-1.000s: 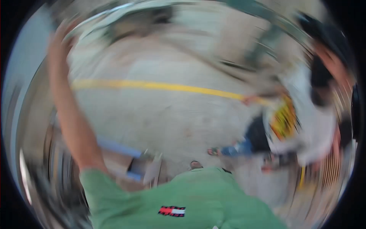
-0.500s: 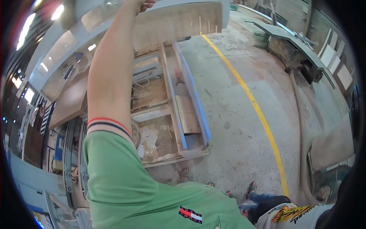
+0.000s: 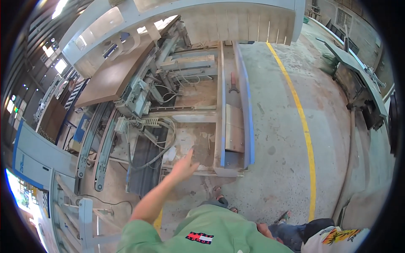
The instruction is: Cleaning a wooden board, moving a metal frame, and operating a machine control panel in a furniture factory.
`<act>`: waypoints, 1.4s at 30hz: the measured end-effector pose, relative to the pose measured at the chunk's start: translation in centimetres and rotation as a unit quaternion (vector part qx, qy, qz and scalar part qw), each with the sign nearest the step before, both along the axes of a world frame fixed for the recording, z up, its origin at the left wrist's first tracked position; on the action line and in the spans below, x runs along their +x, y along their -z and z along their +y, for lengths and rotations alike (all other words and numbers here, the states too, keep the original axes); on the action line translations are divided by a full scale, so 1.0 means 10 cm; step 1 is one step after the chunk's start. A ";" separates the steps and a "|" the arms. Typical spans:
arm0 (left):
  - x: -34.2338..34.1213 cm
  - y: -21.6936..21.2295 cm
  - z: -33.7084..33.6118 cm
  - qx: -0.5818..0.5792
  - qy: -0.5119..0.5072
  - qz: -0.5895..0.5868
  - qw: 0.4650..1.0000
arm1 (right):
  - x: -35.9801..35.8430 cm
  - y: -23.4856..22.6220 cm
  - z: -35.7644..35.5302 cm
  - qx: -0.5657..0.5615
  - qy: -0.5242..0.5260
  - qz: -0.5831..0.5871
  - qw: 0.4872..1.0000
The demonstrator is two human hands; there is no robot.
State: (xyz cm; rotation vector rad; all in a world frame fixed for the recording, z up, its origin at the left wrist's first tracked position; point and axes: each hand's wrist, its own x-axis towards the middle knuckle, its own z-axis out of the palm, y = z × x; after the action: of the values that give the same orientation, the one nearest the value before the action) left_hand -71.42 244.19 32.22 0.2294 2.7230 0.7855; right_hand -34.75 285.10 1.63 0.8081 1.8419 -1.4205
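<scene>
Head view: I am seeing my left hand reaching out with fingers spread, grasping nothing, hovering above the dusty machine bed beside the blue rail; my right hand is staying unseen.

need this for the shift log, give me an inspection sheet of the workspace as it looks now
surface: bare concrete floor, dusty and stained, with a yellow line painted along it
job's things: large grey-blue machine frame on the floor; brown board lying flat on its bed
clutter: wrench-like tool on the frame ledge; dust and debris inside the frame
hands: left hand open, empty, stretched out above the frame's near end; right hand not in view
cables: loose hoses and cables looping through the machine's middle
surroundings: second machine at right; another person's clothing at the lower right edge
</scene>
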 end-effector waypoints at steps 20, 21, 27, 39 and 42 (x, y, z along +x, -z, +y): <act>0.47 1.92 -1.08 -0.040 -0.225 -0.074 0.971 | -2.76 -0.20 0.04 0.028 0.023 0.007 0.999; 0.58 2.16 -1.21 -0.055 -0.251 -0.057 0.965 | -2.86 -0.21 0.05 0.026 0.015 0.010 1.000; 1.31 2.90 -1.32 0.230 -0.483 -0.270 0.801 | -3.20 -0.44 0.10 0.039 -0.019 -0.018 0.999; 1.44 2.62 -0.80 0.226 -0.474 -0.308 0.794 | -3.39 -0.34 0.25 0.028 -0.009 -0.023 0.999; 1.32 2.70 -0.95 0.270 -0.504 -0.283 0.770 | -3.32 -0.40 0.16 0.016 -0.007 -0.032 0.999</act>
State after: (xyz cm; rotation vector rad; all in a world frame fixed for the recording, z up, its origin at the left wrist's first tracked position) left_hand -58.25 234.65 5.18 -1.2522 1.8032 1.5568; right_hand -67.96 286.73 5.59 0.8464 1.8215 -1.3441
